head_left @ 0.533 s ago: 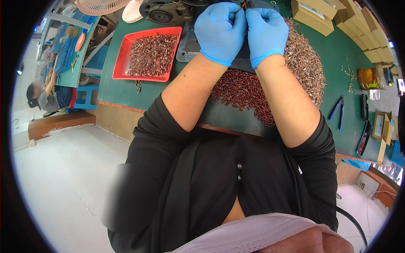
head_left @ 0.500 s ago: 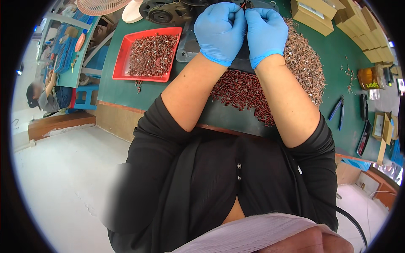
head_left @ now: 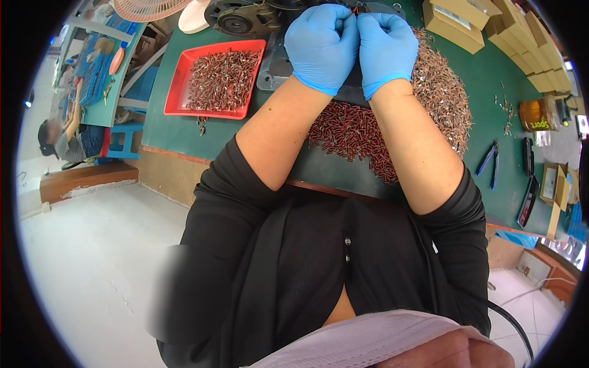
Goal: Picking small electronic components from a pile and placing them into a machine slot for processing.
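Note:
My left hand (head_left: 323, 52) and my right hand (head_left: 388, 54), both in blue gloves, meet side by side at a dark metal machine (head_left: 277, 64) at the far middle of the table. The fingers of each are curled into a pinch. A tiny reddish-orange bit shows between the fingertips, too small to name. Below my wrists lies a heap of small dark red cylindrical parts (head_left: 350, 132). Beyond my right forearm spreads a larger pile of small coppery and silvery parts (head_left: 445, 89). To the left, a red tray (head_left: 170, 92) holds many similar small metal-and-red parts (head_left: 222, 78).
Blue-handled pliers (head_left: 489, 164) lie at the right, near a jar with an amber content (head_left: 537, 116) and a few loose parts (head_left: 507, 113). Cardboard boxes (head_left: 454, 27) stand at the back right. A pink fan (head_left: 147, 7) is at the back left. Another person (head_left: 70, 144) sits far left.
Both hands stay at the machine with only slight finger shifts. The left hand has moved a touch to the right.

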### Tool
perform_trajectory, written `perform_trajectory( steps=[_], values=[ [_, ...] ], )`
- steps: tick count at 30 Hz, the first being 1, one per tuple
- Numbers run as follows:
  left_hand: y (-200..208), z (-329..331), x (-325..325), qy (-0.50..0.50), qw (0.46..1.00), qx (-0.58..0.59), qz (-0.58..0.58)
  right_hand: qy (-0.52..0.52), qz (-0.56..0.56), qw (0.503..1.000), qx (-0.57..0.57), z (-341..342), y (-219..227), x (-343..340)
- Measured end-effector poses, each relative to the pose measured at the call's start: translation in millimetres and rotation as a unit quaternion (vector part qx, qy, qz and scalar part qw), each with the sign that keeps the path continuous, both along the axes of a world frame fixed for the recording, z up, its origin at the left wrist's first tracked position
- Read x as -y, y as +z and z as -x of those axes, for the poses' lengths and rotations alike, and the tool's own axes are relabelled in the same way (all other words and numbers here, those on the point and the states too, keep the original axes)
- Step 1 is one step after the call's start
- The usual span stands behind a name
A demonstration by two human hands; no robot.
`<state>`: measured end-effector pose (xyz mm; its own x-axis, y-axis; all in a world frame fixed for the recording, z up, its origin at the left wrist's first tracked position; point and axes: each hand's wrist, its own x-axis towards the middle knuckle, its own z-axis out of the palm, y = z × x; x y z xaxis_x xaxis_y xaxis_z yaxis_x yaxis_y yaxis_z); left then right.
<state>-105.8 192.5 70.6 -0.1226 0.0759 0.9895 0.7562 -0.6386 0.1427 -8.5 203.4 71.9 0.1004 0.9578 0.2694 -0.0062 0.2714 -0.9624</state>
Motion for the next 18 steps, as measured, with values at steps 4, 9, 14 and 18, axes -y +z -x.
perform_trajectory(
  steps=[4,9,14,18],
  values=[
    [8,-2,9,0.014,1.000,-0.021,-0.016,0.012,0.011,1.000,-0.006,0,7,10],
    [15,-9,32,0.033,0.956,0.091,0.278,0.060,0.041,0.994,-0.079,-7,3,21],
    [19,-7,69,-0.046,0.934,0.195,0.297,0.141,0.117,0.980,-0.075,-32,18,63],
    [20,5,116,-0.110,0.890,0.284,0.338,0.146,0.083,0.984,-0.056,-72,17,90]
  ],
)
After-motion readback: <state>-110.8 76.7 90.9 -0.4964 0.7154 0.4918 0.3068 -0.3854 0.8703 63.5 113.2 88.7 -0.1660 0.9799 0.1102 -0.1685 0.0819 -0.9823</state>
